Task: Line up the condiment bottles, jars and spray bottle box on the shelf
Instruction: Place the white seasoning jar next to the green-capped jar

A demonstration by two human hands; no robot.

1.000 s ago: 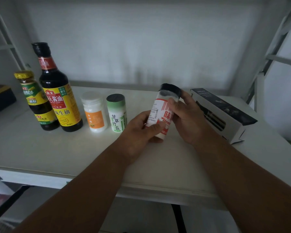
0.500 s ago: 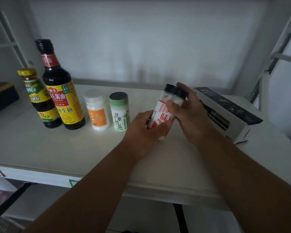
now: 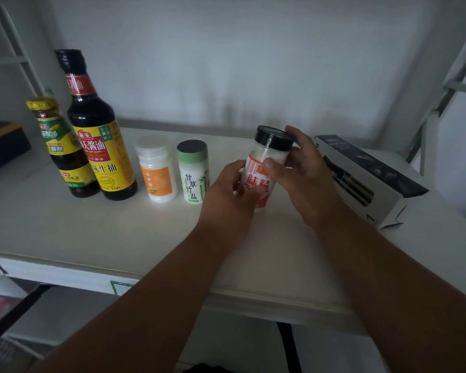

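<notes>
While both hands' fingers [image 3: 273,168] clasp the tilted red-labelled jar [image 3: 261,181], its vacant place lies leftward, just beside the green-capped jar [image 3: 193,172] on the shelf [image 3: 92,232].

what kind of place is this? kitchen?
Probably a pantry or storage shelf, not clearly a kitchen: a white shelf board in a metal rack frame, holding a soy sauce bottle and seasoning jars.

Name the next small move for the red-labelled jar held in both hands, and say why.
Probably set the red-labelled jar upright just right of the green-capped jar. Both the left hand and right hand hold it tilted, and the row has open shelf there, before the box.
</notes>
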